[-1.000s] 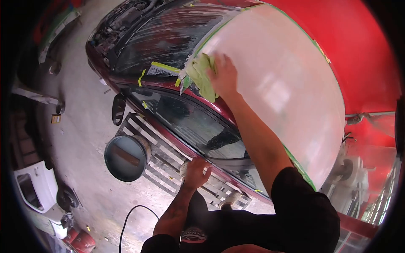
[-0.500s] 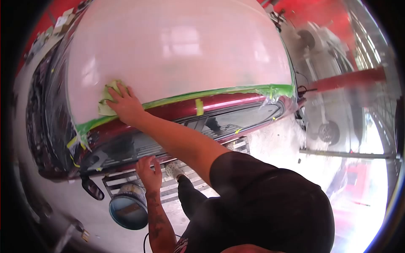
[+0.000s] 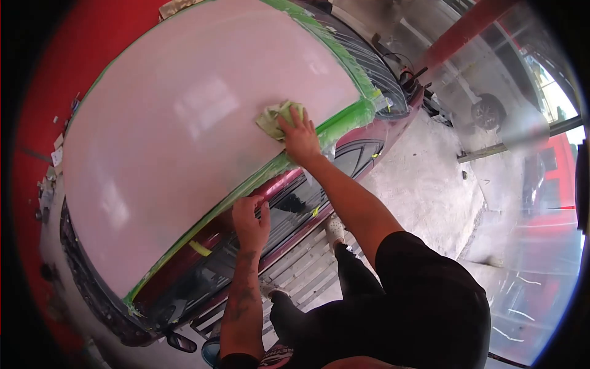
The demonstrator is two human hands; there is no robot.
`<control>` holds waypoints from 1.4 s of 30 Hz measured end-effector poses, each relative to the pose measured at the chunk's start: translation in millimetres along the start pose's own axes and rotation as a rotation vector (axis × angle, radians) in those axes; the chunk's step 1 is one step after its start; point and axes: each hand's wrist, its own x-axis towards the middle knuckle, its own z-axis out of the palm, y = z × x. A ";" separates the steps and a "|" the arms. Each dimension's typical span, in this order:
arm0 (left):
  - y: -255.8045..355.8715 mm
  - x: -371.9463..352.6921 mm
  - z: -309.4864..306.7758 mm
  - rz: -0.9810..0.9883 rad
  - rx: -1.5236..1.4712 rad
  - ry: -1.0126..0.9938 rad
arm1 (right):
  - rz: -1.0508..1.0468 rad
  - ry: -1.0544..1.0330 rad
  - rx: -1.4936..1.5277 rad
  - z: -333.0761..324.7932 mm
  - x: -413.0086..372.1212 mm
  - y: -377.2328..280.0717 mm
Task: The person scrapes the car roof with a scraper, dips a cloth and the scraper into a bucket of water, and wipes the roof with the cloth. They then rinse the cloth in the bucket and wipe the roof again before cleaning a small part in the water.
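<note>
My right hand (image 3: 300, 140) presses a crumpled yellow-green cloth (image 3: 270, 120) against the pale pinkish-white car roof (image 3: 153, 154). The cloth lies by the roof's near edge, toward its right end, just inside the green masking tape (image 3: 347, 123). My left hand (image 3: 251, 220) is at the taped edge closer to me, above the dark red side of the car. Its fingers are loosely bent with the thumb apart, and nothing shows in it. Whether it touches the edge is hard to tell.
Below me, a slatted platform (image 3: 301, 270) runs along the car, with my feet on it. A side mirror (image 3: 181, 342) sticks out at the lower left, next to a partly hidden bucket (image 3: 212, 352). Clear plastic sheeting (image 3: 522, 203) hangs at the right.
My right hand and the cloth have moved from the roof's left end to its right part. My left hand has risen to the car's edge. The view has turned and shifted right.
</note>
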 end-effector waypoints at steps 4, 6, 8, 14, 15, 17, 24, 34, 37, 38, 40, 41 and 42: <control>11.4 55.5 89.4 0.038 0.084 -0.040 | 0.105 0.019 0.008 -18.4 32.3 128.1; 18.8 73.8 116.9 0.095 0.243 -0.011 | 0.240 0.082 0.036 -15.7 50.2 172.3; 24.7 84.2 135.1 0.081 0.431 0.039 | 0.159 0.099 0.072 -8.8 56.6 192.2; 22.2 87.2 145.6 -0.043 0.553 0.044 | -0.468 -0.242 -0.009 -39.6 65.6 147.3; 22.0 87.0 146.3 -0.050 0.581 0.036 | -0.453 -0.330 0.064 -33.7 78.4 149.8; 19.0 84.7 149.0 -0.073 0.584 0.021 | -0.369 -0.399 0.312 -34.0 110.8 162.7; 16.8 81.3 151.0 -0.085 0.632 0.021 | -0.148 -0.187 0.167 -35.4 127.0 196.0; 18.1 82.3 147.4 -0.078 0.687 -0.070 | -0.269 -0.141 0.005 52.3 357.2 114.1; 15.8 81.8 149.8 -0.070 0.695 -0.060 | 0.028 -0.054 0.054 77.1 444.9 109.6; 16.3 81.4 147.7 -0.065 0.693 -0.071 | 0.040 -0.055 0.054 82.0 461.0 107.7; 15.8 80.5 147.5 -0.041 0.703 -0.095 | 0.391 0.025 0.032 89.6 475.8 108.8; 16.1 79.0 144.7 -0.051 0.710 -0.116 | 0.420 0.018 0.014 95.2 469.8 109.8; 14.6 78.9 144.9 -0.057 0.714 -0.123 | 0.446 0.055 0.050 100.6 468.0 110.5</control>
